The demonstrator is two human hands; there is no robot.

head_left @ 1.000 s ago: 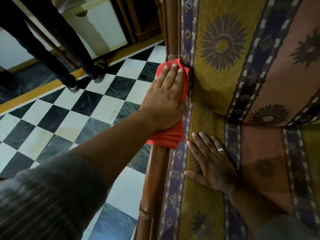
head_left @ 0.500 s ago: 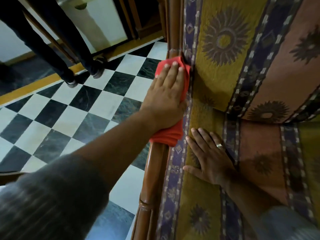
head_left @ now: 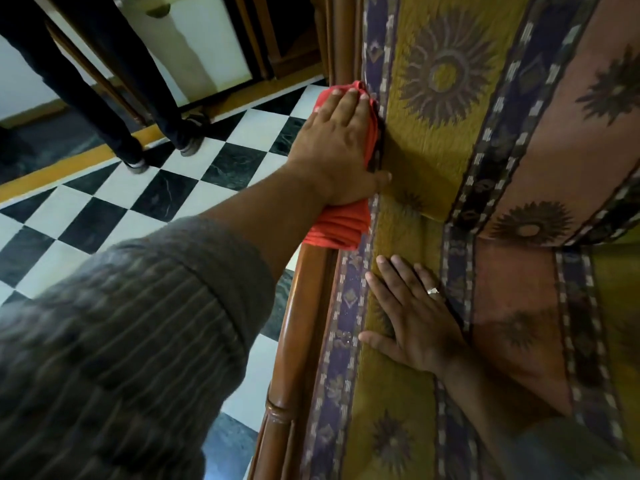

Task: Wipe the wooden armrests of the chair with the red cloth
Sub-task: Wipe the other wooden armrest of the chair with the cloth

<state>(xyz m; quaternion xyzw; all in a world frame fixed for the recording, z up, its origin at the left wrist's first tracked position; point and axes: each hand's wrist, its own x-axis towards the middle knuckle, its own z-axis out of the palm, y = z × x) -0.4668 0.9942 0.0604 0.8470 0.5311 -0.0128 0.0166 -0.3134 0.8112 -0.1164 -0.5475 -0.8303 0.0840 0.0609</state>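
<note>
Since a second ago the left hand [head_left: 337,147] had slid the red cloth [head_left: 341,220] a bit further up the wooden armrest [head_left: 298,344], toward the chair's back. It lay flat, fingers together, pressing the cloth onto the rail. The right hand [head_left: 415,323] rested open, fingers spread, on the patterned seat cushion [head_left: 391,410]. That cloth looked soft and floppy, probably best pinned under a flat palm so it wouldn't bunch.
</note>
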